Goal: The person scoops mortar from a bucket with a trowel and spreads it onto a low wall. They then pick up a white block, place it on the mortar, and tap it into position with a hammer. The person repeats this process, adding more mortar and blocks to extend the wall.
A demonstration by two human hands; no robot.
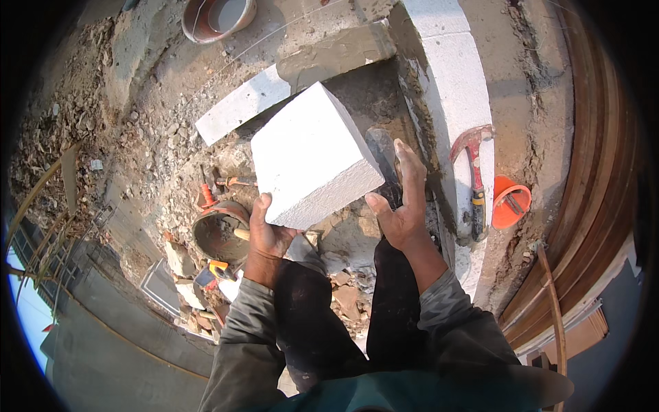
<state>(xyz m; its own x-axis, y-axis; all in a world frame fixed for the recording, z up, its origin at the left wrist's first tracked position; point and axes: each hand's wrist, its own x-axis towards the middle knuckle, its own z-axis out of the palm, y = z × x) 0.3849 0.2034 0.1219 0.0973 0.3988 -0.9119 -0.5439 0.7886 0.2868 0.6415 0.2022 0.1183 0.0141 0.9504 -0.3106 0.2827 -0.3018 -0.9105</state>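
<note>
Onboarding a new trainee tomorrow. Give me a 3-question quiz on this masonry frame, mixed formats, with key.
1. Multiple choice: what does the left hand hold up from below?
A. a red brick
B. a white aerated concrete block
C. a bucket of mortar

2. True or false: the right hand is closed around the red-handled hammer.

3. Short answer: what lies on top of the white block wall, and what orange thing sits just to its right?

Key
1. B
2. False: the right hand is open beside the block, and the hammer lies apart from it.
3. The red-handled hammer; an orange cup-shaped container.
</note>
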